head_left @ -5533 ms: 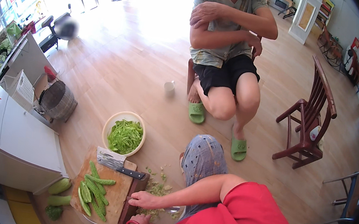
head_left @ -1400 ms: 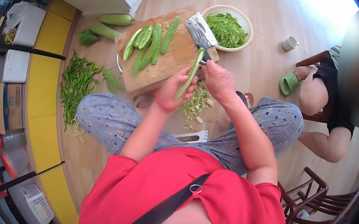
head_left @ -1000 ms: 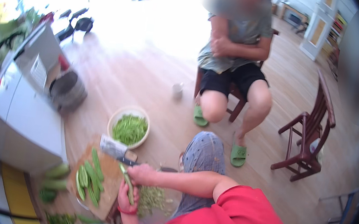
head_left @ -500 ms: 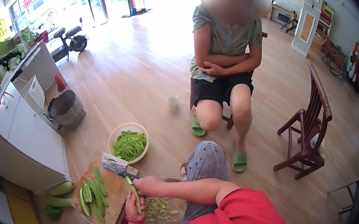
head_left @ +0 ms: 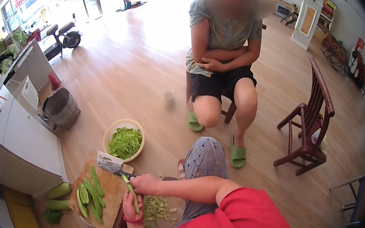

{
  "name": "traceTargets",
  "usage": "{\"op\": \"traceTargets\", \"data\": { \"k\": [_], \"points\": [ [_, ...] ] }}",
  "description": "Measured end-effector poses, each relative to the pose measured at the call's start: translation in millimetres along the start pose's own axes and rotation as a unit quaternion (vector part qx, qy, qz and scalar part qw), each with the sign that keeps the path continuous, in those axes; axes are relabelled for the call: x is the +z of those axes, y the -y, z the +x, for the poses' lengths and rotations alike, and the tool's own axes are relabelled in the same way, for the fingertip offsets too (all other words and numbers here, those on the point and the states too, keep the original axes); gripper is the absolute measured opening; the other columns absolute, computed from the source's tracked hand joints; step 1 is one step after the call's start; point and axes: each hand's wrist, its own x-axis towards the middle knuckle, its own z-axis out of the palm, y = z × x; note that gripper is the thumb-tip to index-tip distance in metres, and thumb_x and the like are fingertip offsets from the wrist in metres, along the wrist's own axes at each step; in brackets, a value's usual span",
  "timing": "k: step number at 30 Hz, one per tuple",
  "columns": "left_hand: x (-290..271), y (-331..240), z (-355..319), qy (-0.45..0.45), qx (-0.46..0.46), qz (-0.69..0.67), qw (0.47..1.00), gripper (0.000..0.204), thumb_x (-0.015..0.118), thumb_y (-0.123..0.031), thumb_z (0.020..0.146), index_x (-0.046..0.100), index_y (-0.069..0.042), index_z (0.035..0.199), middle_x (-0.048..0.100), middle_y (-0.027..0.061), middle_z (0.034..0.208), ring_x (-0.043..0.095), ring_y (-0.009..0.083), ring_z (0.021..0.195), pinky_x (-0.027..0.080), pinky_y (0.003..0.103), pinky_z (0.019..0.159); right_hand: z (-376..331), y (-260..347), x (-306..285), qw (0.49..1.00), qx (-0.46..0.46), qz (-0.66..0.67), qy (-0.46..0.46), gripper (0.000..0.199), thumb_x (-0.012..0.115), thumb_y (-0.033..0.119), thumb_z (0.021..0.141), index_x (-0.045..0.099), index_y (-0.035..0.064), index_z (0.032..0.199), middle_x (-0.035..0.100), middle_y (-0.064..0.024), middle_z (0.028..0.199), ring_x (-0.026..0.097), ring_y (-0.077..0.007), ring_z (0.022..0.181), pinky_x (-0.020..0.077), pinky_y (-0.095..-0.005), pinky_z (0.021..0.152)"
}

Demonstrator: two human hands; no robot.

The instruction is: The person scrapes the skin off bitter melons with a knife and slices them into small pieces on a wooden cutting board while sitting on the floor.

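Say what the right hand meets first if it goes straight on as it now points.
Going left, the right hand would likely meet the long green gourd piece held in the left hand; they may be touching. The chopping board looks to lie beyond, but depth is unclear here.

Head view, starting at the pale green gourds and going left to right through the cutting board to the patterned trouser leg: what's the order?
Pale green gourds → bitter melon pieces on the cutting board → left hand holding a bitter melon half → scattered pale scraps → patterned trouser leg.
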Motion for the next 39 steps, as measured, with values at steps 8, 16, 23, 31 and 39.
{"op": "traceTargets", "data": {
  "k": [8, 16, 23, 31, 39],
  "points": [
    [-6, 5, 8, 0.012, -0.007, 0.007, 1.0, 0.034, 0.041, -0.011, 0.087, 0.036, -0.003, 0.12, 0.053, 0.0057, 0.088, 0.049, 0.0106, 0.058, 0.04, 0.019, 0.041, 0, -6, 0, 1.0, 0.012, -0.006, -0.01, 0.021, 0.054, 0.021, 0.073, 0.046, 0.0019, 0.079, 0.058, -0.0182, 0.068, 0.059, -0.0346, 0.065, 0.0464, -0.0434, 0.057],
    [-7, 8, 11, -0.001, -0.006, 0.019, 1.0, 0.035, 0.041, -0.009, 0.087, 0.035, -0.002, 0.121, 0.052, 0.0062, 0.09, 0.05, 0.0118, 0.06, 0.041, 0.019, 0.042, 0, -11, 6, 1.0, 0.01, -0.014, -0.015, 0.019, 0.05, 0.02, 0.075, 0.047, 0.0016, 0.078, 0.058, -0.0188, 0.069, 0.059, -0.035, 0.066, 0.0462, -0.0436, 0.057],
    [-5, 8, 14, 0.008, -0.011, 0.033, 0.999, 0.036, 0.042, -0.01, 0.087, 0.035, -0.002, 0.121, 0.051, 0.0058, 0.092, 0.049, 0.0113, 0.06, 0.041, 0.019, 0.042, 0, -11, 1, 1.0, 0.024, -0.002, -0.007, 0.017, 0.05, 0.019, 0.076, 0.048, 0.0016, 0.079, 0.059, -0.0191, 0.07, 0.059, -0.035, 0.069, 0.0463, -0.043, 0.059],
    [2, 6, 11, 0.007, -0.009, 0.053, 0.999, 0.034, 0.041, -0.009, 0.087, 0.036, -0.001, 0.12, 0.051, 0.0052, 0.091, 0.048, 0.0099, 0.059, 0.039, 0.018, 0.041, -4, -10, -2, 1.0, 0.025, -0.015, -0.012, 0.017, 0.05, 0.017, 0.075, 0.049, 0.001, 0.078, 0.059, -0.0194, 0.071, 0.059, -0.0345, 0.071, 0.0469, -0.0427, 0.061],
    [3, 8, 12, -0.009, -0.008, 0.09, 0.996, 0.035, 0.042, -0.009, 0.086, 0.038, 0.0, 0.119, 0.052, 0.0049, 0.087, 0.046, 0.0091, 0.056, 0.037, 0.017, 0.039, -4, -16, 7, 0.999, 0.049, -0.007, 0.019, 0.017, 0.047, 0.018, 0.077, 0.049, 0.0006, 0.076, 0.059, -0.0195, 0.072, 0.059, -0.0342, 0.07, 0.047, -0.0427, 0.061]
  ]
}}
